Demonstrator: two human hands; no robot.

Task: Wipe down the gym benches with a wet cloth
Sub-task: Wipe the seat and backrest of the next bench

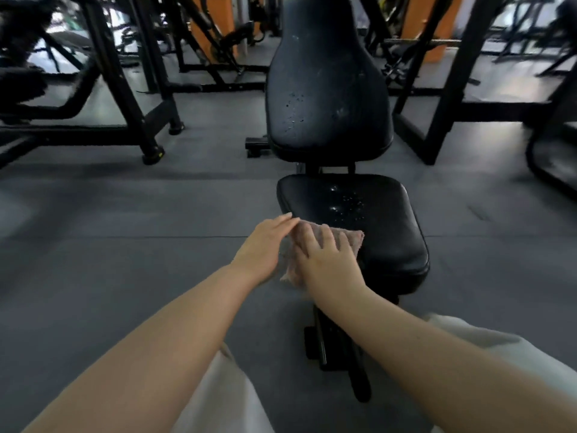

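A black padded gym bench stands before me, its seat pad near and its raised back pad beyond, both dotted with water drops. A pinkish cloth lies over the seat's near left corner. My right hand rests flat on the cloth with fingers spread. My left hand is at the seat's left edge, its fingertips touching the cloth's left side. Most of the cloth is hidden under my hands.
Black steel frames of gym machines stand left and at the back right. Orange pillars rise behind. Grey rubber flooring spreads around the bench. The bench's base bar runs toward my legs.
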